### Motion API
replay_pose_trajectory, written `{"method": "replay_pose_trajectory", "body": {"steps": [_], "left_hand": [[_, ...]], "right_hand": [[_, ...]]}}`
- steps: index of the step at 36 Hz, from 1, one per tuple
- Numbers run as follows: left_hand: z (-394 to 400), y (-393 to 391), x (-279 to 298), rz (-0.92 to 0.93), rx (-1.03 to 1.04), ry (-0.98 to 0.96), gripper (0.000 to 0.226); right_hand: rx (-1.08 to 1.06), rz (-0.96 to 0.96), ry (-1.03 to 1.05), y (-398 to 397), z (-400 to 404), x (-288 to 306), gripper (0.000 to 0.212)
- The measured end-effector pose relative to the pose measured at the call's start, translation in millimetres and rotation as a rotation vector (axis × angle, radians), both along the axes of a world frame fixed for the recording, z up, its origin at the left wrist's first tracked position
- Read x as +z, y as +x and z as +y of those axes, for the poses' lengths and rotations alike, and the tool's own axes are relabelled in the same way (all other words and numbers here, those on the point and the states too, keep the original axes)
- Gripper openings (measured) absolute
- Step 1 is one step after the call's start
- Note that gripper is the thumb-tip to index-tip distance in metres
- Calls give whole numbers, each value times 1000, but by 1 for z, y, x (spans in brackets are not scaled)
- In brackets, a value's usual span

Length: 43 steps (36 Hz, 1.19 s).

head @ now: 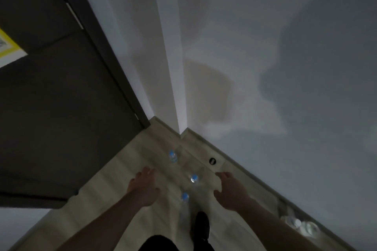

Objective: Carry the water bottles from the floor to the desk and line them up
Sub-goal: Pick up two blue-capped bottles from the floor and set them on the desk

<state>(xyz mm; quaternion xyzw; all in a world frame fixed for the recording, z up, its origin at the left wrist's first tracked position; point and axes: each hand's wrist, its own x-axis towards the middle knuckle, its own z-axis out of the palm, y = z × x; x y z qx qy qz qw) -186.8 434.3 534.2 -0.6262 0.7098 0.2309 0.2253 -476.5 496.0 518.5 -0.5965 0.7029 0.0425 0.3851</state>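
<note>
1. Nearest the camera, at the bottom edge: dark clothing [163, 242] and one dark shoe [201, 224] planted on the pale wood-look floor [114, 210].
2. Low at the right, against the skirting: a blurred cluster of clear bottles [299, 225] with pale caps, number impossible to tell.
3. Reaching forward and down from both lower corners: two bare forearms, dim and slightly blurred.
4. Just ahead of the shoe: the nearest water bottle [184, 199], upright on the floor, blue cap up, between the two wrists and touched by neither.
5. Left hand [144, 187]: open, fingers spread and relaxed, palm down, holding nothing, hovering left of the bottles.
6. Right hand [230, 189]: open as well, fingers loosely splayed and pointing forward, empty, hovering right of the bottles.
7. Between the two sets of fingertips: the middle water bottle [194, 179], upright, blue cap catching a glint, clear of both hands.
8. Farther on, beyond the left fingertips: the far water bottle [172, 156], upright on the floor, close to the wall corner.
9. To the right of that, set in the skirting board [204, 144]: a small round dark fitting [212, 161].
10. Beyond: a projecting white wall corner [173, 67], shadowed wall to the right, a dark door [61, 98] to the left.
11. Desk not in view.
</note>
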Motion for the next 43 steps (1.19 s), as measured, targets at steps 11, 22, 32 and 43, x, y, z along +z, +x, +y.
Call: {"method": "replay_pose_trajectory", "body": {"steps": [11, 22, 32, 43], "left_hand": [[-160, -16, -163, -29, -62, 83, 69], [-262, -27, -390, -115, -182, 125, 70], [-302, -11, -533, -134, -345, 50, 62], [-302, -21, -593, -73, -306, -54, 56]], "right_hand": [[-125, 4, 105, 6, -128, -137, 59], [-207, 73, 355, 40, -168, -366, 56], [-296, 84, 409, 84, -190, -517, 55], [-452, 129, 340, 96, -192, -582, 63]]}}
